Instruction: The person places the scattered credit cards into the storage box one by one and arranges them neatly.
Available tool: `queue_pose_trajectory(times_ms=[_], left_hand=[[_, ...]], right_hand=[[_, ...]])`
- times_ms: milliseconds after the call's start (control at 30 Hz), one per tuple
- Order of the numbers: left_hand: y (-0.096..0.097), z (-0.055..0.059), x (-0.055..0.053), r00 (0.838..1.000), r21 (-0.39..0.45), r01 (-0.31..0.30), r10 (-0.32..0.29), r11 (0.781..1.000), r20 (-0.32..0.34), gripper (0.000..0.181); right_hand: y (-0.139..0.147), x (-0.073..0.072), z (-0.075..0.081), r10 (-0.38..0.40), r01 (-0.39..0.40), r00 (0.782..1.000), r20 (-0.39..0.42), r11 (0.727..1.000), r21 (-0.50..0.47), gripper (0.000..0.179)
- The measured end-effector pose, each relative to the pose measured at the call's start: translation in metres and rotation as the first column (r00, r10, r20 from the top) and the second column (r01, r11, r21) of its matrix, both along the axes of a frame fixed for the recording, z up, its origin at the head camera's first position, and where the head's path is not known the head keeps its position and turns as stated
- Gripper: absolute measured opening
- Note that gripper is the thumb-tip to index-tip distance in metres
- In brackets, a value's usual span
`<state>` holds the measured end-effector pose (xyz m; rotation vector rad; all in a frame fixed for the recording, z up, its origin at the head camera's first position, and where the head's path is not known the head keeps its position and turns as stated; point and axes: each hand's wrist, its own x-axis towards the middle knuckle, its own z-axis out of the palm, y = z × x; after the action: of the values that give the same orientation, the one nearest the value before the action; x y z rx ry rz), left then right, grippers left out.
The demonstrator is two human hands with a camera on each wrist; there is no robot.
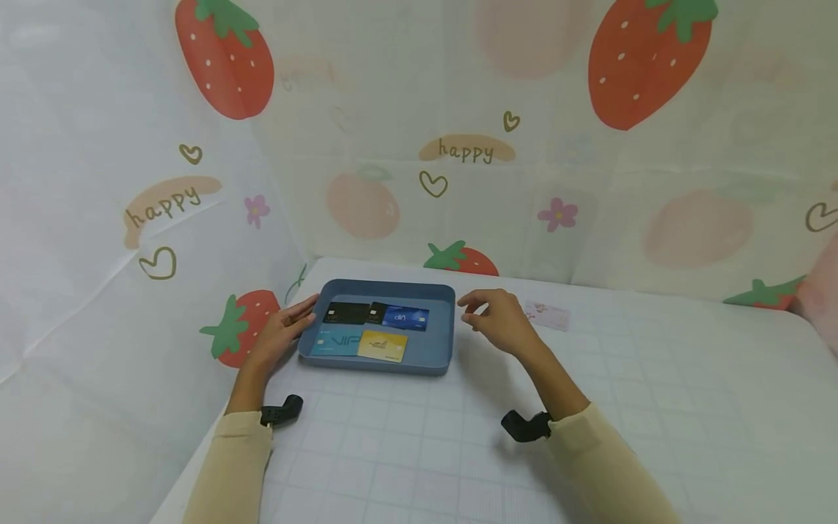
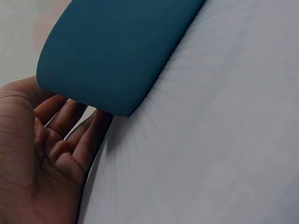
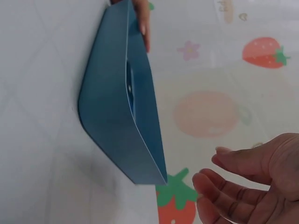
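Observation:
A blue-grey rectangular tray (image 1: 386, 369) sits on the table with several cards in it. A black card (image 1: 345, 313) and a dark blue card (image 1: 406, 319) overlap in the back row. In front, a yellow card (image 1: 384, 346) partly covers a teal card marked VIP (image 1: 335, 341). My left hand (image 1: 281, 335) touches the tray's left side, fingers fairly straight; in the left wrist view the thumb is partly hidden behind the tray wall (image 2: 117, 51). Just off the tray's right edge hovers my right hand (image 1: 500, 320), fingers loosely bent and holding nothing.
A pale pink patterned card (image 1: 548, 316) lies on the table right of my right hand. The white tablecloth (image 1: 655, 407) has a faint grid of lines. Strawberry-printed sheeting (image 1: 393, 87) hangs behind the table and along its left side.

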<state>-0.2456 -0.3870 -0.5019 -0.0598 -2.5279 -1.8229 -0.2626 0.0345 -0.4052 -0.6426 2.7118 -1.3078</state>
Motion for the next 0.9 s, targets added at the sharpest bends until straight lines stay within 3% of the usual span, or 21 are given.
queue_pose_trajectory(times_ms=[533,900], left_hand=[[0.001,-0.001,0.001,1.000,-0.006,-0.027,0.028,1.000,0.010,0.050],[0.000,-0.001,0.000,1.000,-0.006,-0.023,0.023,1.000,0.006,0.052]], right_hand=[[0.051,-0.010,0.008,-0.103,0.103,0.995,-0.013,0.995,-0.016,0.023],[0.081,-0.023,-0.003,-0.121,0.121,0.990,-0.078,0.993,-0.007,0.030]])
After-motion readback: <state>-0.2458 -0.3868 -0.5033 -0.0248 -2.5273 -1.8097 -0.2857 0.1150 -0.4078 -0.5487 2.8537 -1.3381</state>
